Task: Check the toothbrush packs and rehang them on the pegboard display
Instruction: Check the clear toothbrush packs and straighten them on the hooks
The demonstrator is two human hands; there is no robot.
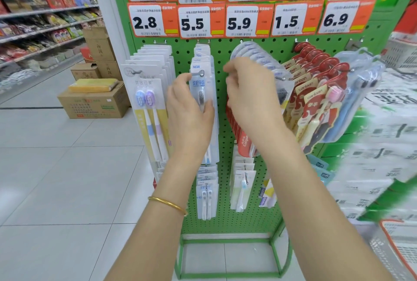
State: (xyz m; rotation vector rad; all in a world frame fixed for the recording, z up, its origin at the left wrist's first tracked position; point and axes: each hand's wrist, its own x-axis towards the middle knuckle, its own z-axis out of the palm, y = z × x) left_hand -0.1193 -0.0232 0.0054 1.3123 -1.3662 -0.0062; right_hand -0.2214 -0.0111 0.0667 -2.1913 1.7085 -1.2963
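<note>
Mid-frame on the pegboard, a toothbrush pack is hanging vertically, head up; your left hand is gripping it, your right hand pinching rounded packs.

Light: bright, even; I see almost no shadows on the pegboard.
Glare: faint on floor tiles left of it.
Blur: stacked cases right of it smear.
Distortion: edges bow.

NEW-label pack hung upright, front of row, rounded clear packs fanned alongside, grn pegboard
</note>
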